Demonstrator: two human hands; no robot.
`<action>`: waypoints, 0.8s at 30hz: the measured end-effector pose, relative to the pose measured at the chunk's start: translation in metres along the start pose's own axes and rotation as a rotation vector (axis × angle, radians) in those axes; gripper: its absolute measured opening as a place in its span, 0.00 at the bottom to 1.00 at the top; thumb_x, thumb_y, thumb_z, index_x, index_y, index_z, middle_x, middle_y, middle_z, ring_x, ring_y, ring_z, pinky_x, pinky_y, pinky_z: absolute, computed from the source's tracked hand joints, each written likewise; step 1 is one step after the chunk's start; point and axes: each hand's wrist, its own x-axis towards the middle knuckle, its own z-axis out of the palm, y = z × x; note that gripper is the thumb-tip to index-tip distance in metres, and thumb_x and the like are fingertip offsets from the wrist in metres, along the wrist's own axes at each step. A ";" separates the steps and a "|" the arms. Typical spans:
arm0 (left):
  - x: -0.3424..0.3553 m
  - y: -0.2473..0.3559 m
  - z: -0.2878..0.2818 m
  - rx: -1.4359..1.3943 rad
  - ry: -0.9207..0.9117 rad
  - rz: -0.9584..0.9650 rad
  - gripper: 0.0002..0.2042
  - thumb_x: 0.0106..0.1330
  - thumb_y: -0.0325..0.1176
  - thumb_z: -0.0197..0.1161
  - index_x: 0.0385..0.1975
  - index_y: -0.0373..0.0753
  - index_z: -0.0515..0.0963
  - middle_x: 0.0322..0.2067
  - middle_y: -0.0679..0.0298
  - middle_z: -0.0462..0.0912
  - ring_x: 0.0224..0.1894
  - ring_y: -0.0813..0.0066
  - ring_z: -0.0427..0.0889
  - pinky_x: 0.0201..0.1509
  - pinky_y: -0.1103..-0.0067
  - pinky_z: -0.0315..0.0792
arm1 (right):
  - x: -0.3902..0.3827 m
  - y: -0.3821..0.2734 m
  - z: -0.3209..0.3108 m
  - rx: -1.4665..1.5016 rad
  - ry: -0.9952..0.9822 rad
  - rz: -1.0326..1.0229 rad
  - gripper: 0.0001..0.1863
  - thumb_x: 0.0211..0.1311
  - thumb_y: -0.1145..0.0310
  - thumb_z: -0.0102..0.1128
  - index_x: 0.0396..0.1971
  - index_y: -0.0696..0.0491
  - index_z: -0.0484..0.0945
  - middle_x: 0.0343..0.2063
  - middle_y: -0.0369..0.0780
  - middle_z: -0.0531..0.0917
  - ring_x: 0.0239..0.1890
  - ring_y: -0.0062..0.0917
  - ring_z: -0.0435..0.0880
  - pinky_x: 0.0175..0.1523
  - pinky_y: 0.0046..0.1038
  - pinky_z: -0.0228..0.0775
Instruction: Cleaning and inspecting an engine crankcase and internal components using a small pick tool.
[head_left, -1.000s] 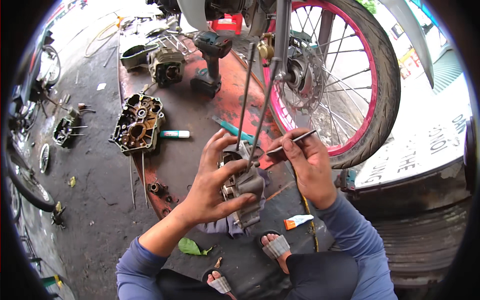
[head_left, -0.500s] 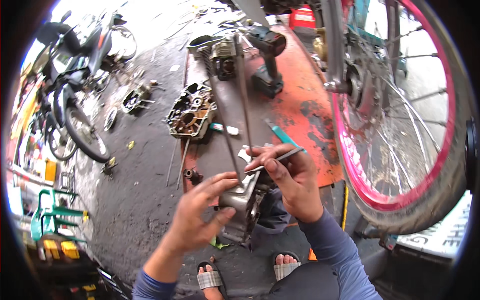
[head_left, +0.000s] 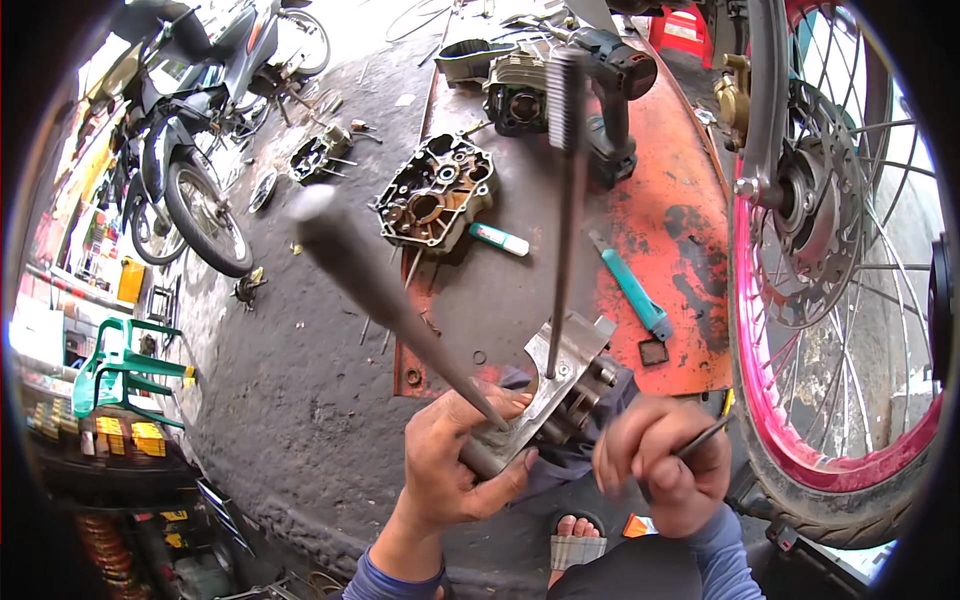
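Observation:
My left hand [head_left: 460, 455] is closed round the near end of a metal crankcase half [head_left: 565, 372], its thumb on the near side and fingers over the top face. Two long studs rise from this casing; the left stud [head_left: 375, 290] points up close to the camera, and the right stud [head_left: 566, 200] stands beyond it. Just right of the casing, and apart from it, my right hand [head_left: 665, 465] is curled round a thin, dark, flat-looking metal tool [head_left: 706, 437]. Its fingers are smeared by motion, and the tool's kind cannot be made out.
On the red worktable [head_left: 690, 345] lie another crankcase half [head_left: 435, 192], a small tube [head_left: 500, 240], a teal utility knife [head_left: 636, 292], a cylinder head [head_left: 518, 95] and a cordless drill [head_left: 612, 105]. A pink-rimmed wheel [head_left: 755, 420] borders the right side. Motorcycles [head_left: 200, 215] stand at far left.
My left hand has gone from spread beside the casing to gripping it. The casing has tilted, bringing its studs nearer the camera. My right hand has drawn back to the right with the tool.

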 end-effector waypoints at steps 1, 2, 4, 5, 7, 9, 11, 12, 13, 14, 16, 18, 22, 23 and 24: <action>-0.002 -0.003 -0.001 -0.070 0.058 0.003 0.19 0.47 0.26 0.75 0.40 0.34 0.79 0.38 0.50 0.86 0.39 0.59 0.87 0.46 0.71 0.78 | -0.006 -0.006 -0.006 0.347 -0.123 0.267 0.12 0.75 0.69 0.51 0.33 0.62 0.74 0.30 0.46 0.80 0.31 0.34 0.79 0.38 0.36 0.71; -0.006 -0.005 -0.004 -0.063 0.066 -0.013 0.21 0.46 0.25 0.75 0.41 0.35 0.76 0.38 0.50 0.86 0.40 0.60 0.87 0.47 0.70 0.78 | -0.010 -0.003 -0.013 0.430 -0.363 0.261 0.14 0.76 0.68 0.48 0.30 0.61 0.71 0.28 0.45 0.76 0.29 0.35 0.75 0.38 0.36 0.68; -0.010 -0.014 -0.006 -0.117 0.099 -0.007 0.21 0.47 0.25 0.75 0.41 0.36 0.76 0.38 0.50 0.86 0.40 0.60 0.87 0.47 0.71 0.77 | -0.017 0.010 -0.027 0.458 -0.894 0.263 0.17 0.77 0.69 0.45 0.25 0.60 0.63 0.23 0.44 0.66 0.26 0.39 0.67 0.39 0.38 0.62; -0.010 -0.016 -0.006 -0.176 0.134 -0.001 0.21 0.47 0.24 0.75 0.41 0.36 0.75 0.38 0.50 0.86 0.40 0.60 0.86 0.47 0.71 0.77 | -0.024 0.009 -0.025 0.375 -0.835 0.197 0.18 0.77 0.69 0.45 0.24 0.59 0.61 0.22 0.44 0.63 0.26 0.39 0.66 0.41 0.37 0.60; -0.010 -0.018 -0.012 -0.164 0.115 0.007 0.22 0.47 0.24 0.74 0.42 0.37 0.74 0.38 0.50 0.85 0.40 0.61 0.86 0.46 0.72 0.76 | -0.046 0.020 -0.039 0.408 -0.711 0.293 0.19 0.77 0.67 0.46 0.23 0.58 0.61 0.21 0.43 0.63 0.25 0.40 0.65 0.42 0.39 0.61; -0.005 -0.017 -0.020 -0.119 0.033 0.024 0.21 0.47 0.24 0.75 0.41 0.37 0.75 0.38 0.50 0.86 0.39 0.61 0.86 0.44 0.72 0.77 | -0.065 0.025 -0.048 0.381 -0.641 0.406 0.19 0.77 0.64 0.50 0.24 0.59 0.64 0.21 0.43 0.67 0.26 0.37 0.68 0.41 0.37 0.63; -0.002 -0.015 -0.029 -0.134 -0.022 0.013 0.20 0.46 0.24 0.75 0.40 0.37 0.75 0.38 0.50 0.86 0.38 0.61 0.86 0.43 0.72 0.77 | -0.067 0.022 -0.048 0.075 -0.483 0.754 0.17 0.76 0.62 0.53 0.31 0.61 0.76 0.23 0.43 0.74 0.29 0.32 0.75 0.42 0.33 0.68; -0.001 -0.013 -0.031 -0.153 -0.078 -0.002 0.20 0.46 0.24 0.76 0.39 0.36 0.76 0.38 0.50 0.86 0.38 0.61 0.86 0.42 0.72 0.77 | -0.061 0.029 -0.046 0.001 -0.487 0.537 0.11 0.71 0.67 0.61 0.42 0.61 0.83 0.30 0.45 0.81 0.36 0.30 0.81 0.42 0.27 0.72; -0.001 -0.011 -0.030 -0.158 -0.079 0.001 0.20 0.46 0.24 0.76 0.39 0.36 0.76 0.38 0.50 0.86 0.38 0.61 0.86 0.42 0.72 0.77 | -0.055 0.024 -0.045 -0.004 -0.484 0.537 0.11 0.71 0.67 0.61 0.42 0.61 0.83 0.30 0.45 0.81 0.36 0.30 0.81 0.42 0.27 0.72; -0.001 -0.008 -0.028 -0.168 -0.075 -0.012 0.19 0.46 0.23 0.76 0.38 0.36 0.76 0.39 0.50 0.86 0.38 0.61 0.86 0.42 0.72 0.77 | -0.046 0.014 -0.044 -0.137 -0.434 0.382 0.10 0.67 0.72 0.64 0.44 0.60 0.83 0.33 0.45 0.82 0.37 0.32 0.83 0.43 0.27 0.74; -0.007 -0.007 -0.023 -0.219 -0.031 -0.052 0.18 0.46 0.22 0.75 0.38 0.35 0.77 0.40 0.50 0.86 0.39 0.61 0.87 0.44 0.72 0.78 | -0.011 0.002 -0.019 -0.260 -0.380 0.223 0.12 0.63 0.76 0.66 0.45 0.60 0.84 0.35 0.46 0.82 0.39 0.34 0.85 0.44 0.28 0.77; -0.011 -0.008 -0.022 -0.224 -0.013 -0.058 0.18 0.47 0.22 0.75 0.38 0.34 0.76 0.40 0.50 0.86 0.41 0.60 0.87 0.45 0.71 0.78 | 0.015 0.004 0.008 -0.425 -0.298 -0.082 0.13 0.55 0.82 0.70 0.41 0.61 0.83 0.39 0.47 0.83 0.39 0.37 0.86 0.42 0.30 0.79; -0.008 -0.013 -0.010 -0.297 0.015 -0.024 0.19 0.48 0.21 0.74 0.40 0.34 0.75 0.41 0.50 0.86 0.46 0.58 0.88 0.50 0.69 0.79 | 0.031 0.011 0.017 -0.574 -0.218 -0.194 0.13 0.51 0.83 0.72 0.38 0.62 0.83 0.40 0.49 0.85 0.40 0.37 0.88 0.43 0.31 0.81; -0.007 -0.014 -0.010 -0.306 0.017 0.009 0.19 0.48 0.22 0.74 0.40 0.34 0.75 0.41 0.50 0.86 0.46 0.58 0.88 0.50 0.69 0.79 | 0.033 0.011 0.023 -0.531 -0.088 -0.147 0.12 0.51 0.83 0.72 0.36 0.61 0.83 0.36 0.47 0.86 0.39 0.35 0.88 0.43 0.31 0.81; -0.007 -0.015 -0.009 -0.309 0.018 0.006 0.19 0.48 0.22 0.74 0.40 0.34 0.75 0.41 0.50 0.86 0.46 0.58 0.88 0.50 0.69 0.79 | 0.034 0.012 0.022 -0.514 -0.066 -0.115 0.11 0.52 0.83 0.72 0.36 0.60 0.83 0.35 0.45 0.87 0.38 0.34 0.89 0.42 0.30 0.81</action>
